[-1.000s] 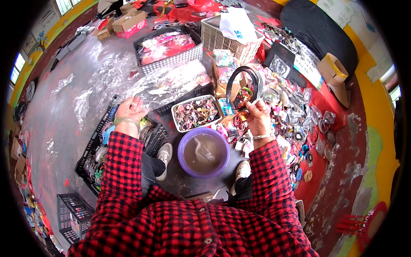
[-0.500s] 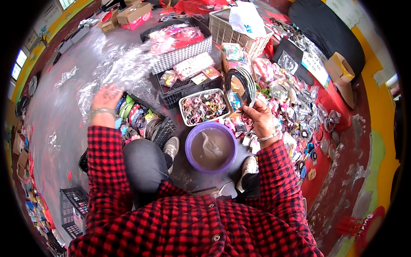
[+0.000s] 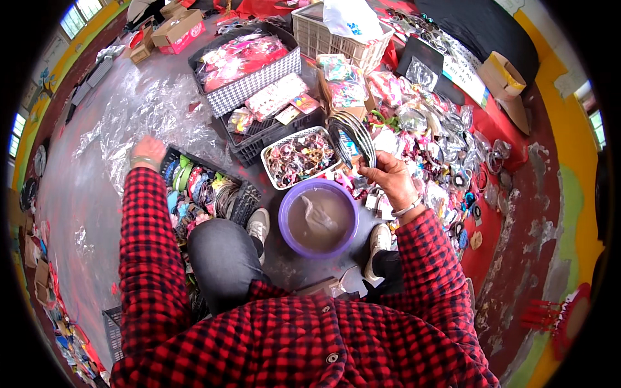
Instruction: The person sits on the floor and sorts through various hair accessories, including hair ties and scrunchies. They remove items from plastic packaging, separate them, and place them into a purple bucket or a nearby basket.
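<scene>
My right hand [image 3: 392, 183] is closed on a bundle of thin headbands [image 3: 352, 137], dark and silvery hoops held upright above the edge of the white basket. My left hand [image 3: 149, 150] is out to the left, over the edge of a spread of crumpled clear plastic wrap [image 3: 165, 107]; its fingers are foreshortened and blurred, so their grip is unclear. Next to it, a black crate [image 3: 242, 205] holds colourful headbands and hair bands. Between my feet stands a purple basin [image 3: 284, 223] of murky water with a pale cloth [image 3: 318, 216] in it.
A white basket [image 3: 268, 169] of hair ties stands beyond the basin. Behind it are a black crate [image 3: 249, 152], a patterned bin [image 3: 255, 81] with packaged goods and a beige crate [image 3: 310, 42]. Loose hair accessories [image 3: 440, 161] heap up at right. Cardboard boxes [image 3: 178, 32] sit far left.
The clear plastic wrap, blurred in motion before, now lies on the floor. My left hand has moved slightly left. The headbands in my right hand have tilted and shifted left.
</scene>
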Demonstrator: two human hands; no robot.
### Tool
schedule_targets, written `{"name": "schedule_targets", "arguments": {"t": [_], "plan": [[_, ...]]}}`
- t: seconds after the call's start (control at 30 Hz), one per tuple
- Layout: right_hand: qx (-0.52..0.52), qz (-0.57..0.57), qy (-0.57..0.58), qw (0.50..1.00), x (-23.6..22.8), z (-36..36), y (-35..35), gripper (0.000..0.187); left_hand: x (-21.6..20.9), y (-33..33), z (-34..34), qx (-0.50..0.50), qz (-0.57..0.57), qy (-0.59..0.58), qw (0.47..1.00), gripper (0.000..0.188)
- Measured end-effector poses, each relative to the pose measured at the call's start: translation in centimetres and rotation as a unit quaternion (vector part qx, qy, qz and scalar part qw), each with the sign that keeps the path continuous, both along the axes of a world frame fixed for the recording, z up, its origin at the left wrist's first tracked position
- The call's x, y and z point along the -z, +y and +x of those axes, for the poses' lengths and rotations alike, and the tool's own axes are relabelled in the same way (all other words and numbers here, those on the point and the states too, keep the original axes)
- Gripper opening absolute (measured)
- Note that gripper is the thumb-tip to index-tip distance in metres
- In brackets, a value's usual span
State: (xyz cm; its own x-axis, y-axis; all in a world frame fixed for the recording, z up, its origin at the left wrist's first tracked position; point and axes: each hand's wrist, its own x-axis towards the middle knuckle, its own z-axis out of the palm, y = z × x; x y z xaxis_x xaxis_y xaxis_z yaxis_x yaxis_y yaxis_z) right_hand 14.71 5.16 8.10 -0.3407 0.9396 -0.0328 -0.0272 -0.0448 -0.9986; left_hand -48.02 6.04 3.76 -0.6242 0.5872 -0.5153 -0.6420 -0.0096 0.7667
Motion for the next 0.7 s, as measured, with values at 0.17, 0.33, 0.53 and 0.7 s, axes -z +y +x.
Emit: {"name": "schedule_targets", "arguments": {"t": [0.17, 0.33, 0.53, 0.7], "plan": [[-0.002, 0.017, -0.055, 0.998, 0.3, 1.6, -0.5, 0.021, -1.4, 3.1, 15.1, 0.355, 0.045, 0.069, 0.931, 0.035], [-0.073, -0.039, -0.006, 0.997, -2.2, 2.2, -1.5, 0.016, -10.3, 0.4, 30.3, 0.572, 0.158, 0.220, 0.774, 0.036], [-0.165, -0.065, 0.030, 0.984, -2.8, 4.9, -2.2, 0.016, -9.7, -2.1, 38.9, 0.665, 0.296, 0.162, 0.667, 0.058], [-0.184, -0.084, 0.066, 0.977, -2.8, 6.0, -2.2, 0.024, -9.1, -3.6, 41.5, 0.694, 0.298, -0.050, 0.654, 0.056]]}}
